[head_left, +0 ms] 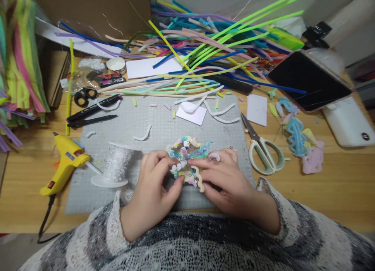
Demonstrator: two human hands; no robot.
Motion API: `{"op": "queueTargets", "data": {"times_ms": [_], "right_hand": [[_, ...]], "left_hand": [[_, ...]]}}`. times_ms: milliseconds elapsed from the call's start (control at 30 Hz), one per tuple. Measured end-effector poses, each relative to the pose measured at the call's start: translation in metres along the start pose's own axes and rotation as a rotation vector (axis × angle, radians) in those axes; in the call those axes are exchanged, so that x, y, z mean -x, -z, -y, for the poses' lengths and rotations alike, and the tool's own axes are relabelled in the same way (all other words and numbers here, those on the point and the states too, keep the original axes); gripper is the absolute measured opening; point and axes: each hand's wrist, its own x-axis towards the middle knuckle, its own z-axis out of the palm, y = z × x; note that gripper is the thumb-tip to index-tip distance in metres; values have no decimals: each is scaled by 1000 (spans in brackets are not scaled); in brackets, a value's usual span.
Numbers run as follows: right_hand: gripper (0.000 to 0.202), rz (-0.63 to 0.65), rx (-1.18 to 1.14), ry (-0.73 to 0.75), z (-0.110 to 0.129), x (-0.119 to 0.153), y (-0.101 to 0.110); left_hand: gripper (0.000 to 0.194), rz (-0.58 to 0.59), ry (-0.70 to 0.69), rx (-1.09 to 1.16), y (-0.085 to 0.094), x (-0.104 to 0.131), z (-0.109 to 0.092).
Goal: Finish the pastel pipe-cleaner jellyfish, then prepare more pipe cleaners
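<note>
- Left hand [155, 183]: one, half closed, thumb and fingers holding the left side of one multicoloured fuzzy craft piece [185, 161].
- Right hand [231, 181]: one, partly open, fingers loosely spread, fingertips touching the right side of the same piece.
- Craft piece: one, between the two hands, over one grey cutting mat [164, 126].
- Just left of left hand: one spool [114, 165] of clear beads; farther left, one yellow glue gun [63, 161].
- Beyond left hand, to the left: two black pens [92, 114], one pair of black-handled scissors [84, 96].
- Right of right hand: one pair of pale-handled scissors [265, 156]; farther right, a group of blue, pink and yellow shaped pieces [295, 134] on the tabletop [293, 189].
- Beyond these: one black-screened device [309, 79], one white device [348, 122] partly beneath it.
- Beyond both hands: three white cards [158, 66], one heap of coloured fuzzy stems [219, 40], too tangled to count.
- Far left of left hand: one bundle of stems [22, 60], cut off at the frame edge.
- Hard to make out: craft piece's outer edges, partly covered by fingers; its underside, hidden. Right thumb's contact unclear. Glue gun's cable runs out of clear view below the tabletop edge.
</note>
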Motion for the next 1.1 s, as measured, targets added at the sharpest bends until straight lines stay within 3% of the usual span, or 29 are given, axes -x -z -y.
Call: {"op": "queueTargets", "data": {"times_ms": [367, 800, 1100], "right_hand": [[9, -72, 76, 65, -1, 2, 0], [15, -63, 130, 137, -1, 5, 2], [19, -68, 108, 175, -2, 2, 4]], "left_hand": [[22, -48, -57, 97, -1, 0, 4], [20, 18, -65, 6, 0, -3, 2], [33, 24, -111, 3, 0, -1, 4]]}}
